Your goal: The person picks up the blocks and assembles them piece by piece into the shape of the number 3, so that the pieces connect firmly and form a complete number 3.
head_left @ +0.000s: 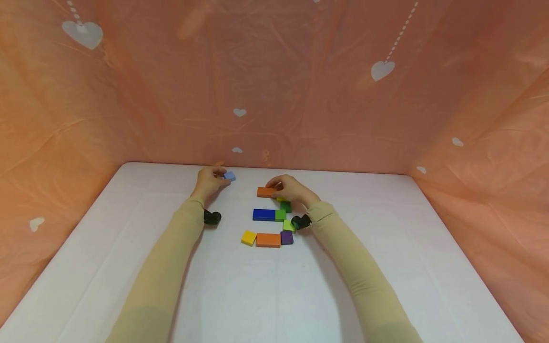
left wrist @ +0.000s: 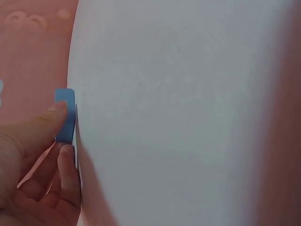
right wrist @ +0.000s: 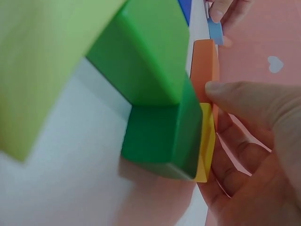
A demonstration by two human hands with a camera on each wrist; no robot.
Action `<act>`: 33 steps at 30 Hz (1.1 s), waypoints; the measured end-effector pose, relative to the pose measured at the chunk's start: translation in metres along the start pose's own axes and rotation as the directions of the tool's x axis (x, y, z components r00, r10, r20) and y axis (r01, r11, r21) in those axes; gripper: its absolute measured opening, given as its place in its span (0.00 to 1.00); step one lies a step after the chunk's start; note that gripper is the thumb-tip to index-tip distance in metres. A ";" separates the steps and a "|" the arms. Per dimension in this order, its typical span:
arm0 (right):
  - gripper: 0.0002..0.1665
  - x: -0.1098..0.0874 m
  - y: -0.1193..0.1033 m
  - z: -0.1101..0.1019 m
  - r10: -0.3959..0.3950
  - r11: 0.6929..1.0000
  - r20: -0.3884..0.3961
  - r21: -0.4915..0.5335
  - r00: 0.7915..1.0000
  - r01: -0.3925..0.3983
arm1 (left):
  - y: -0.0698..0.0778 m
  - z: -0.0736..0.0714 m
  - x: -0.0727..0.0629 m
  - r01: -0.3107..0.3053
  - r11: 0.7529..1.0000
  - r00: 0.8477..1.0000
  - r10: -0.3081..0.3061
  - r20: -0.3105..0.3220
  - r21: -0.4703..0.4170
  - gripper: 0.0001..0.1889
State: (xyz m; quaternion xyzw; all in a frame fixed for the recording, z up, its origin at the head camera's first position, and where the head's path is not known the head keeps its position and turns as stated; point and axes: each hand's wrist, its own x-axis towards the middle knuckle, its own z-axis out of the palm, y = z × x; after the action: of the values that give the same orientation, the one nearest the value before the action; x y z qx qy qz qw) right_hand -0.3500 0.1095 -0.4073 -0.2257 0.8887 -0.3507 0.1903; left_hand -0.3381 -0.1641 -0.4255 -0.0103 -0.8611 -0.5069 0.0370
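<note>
Near the back edge of the table, my left hand (head_left: pixel 208 183) pinches a light blue block (head_left: pixel 229 176) between thumb and fingers; the left wrist view shows the block (left wrist: pixel 65 125) standing on its side. My right hand (head_left: pixel 291 188) grips the far orange block (head_left: pixel 265 192), its thumb on one face and the fingers behind. Touching that orange block (right wrist: pixel 203 61) is a yellow block (right wrist: pixel 206 141), partly covered by the hand in the head view. A dark green block (head_left: pixel 285 207) adjoins the yellow one, on the near side.
Nearer me, a blue block (head_left: pixel 263 215) meets a green block (head_left: pixel 280 216), with a lime block (head_left: pixel 289 226) below. The closest row holds a tilted yellow block (head_left: pixel 249 237), an orange block (head_left: pixel 268 240) and a purple block (head_left: pixel 287 237). An orange curtain (head_left: pixel 274 95) surrounds the white table (head_left: pixel 240 295).
</note>
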 end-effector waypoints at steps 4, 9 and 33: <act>0.18 0.001 0.000 0.000 0.006 1.000 0.006 0.015 1.000 -0.006 | 0.002 -0.001 0.000 0.007 1.000 1.000 -0.007 0.015 0.026 0.20; 0.17 0.001 0.001 -0.001 0.002 1.000 0.002 -0.007 1.000 -0.002 | 0.004 -0.001 0.000 -0.020 0.998 0.999 0.017 0.045 0.060 0.18; 0.17 -0.001 -0.002 -0.002 0.004 1.000 -0.006 -0.016 1.000 -0.004 | 0.023 0.003 -0.018 -0.028 0.985 0.974 -0.012 0.225 0.172 0.18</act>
State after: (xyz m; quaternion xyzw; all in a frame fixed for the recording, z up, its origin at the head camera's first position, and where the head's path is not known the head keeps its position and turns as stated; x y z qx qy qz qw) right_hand -0.3491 0.1099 -0.4046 -0.2245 0.8924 -0.3440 0.1867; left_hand -0.3191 -0.1503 -0.4083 -0.0679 -0.9007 -0.4251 -0.0580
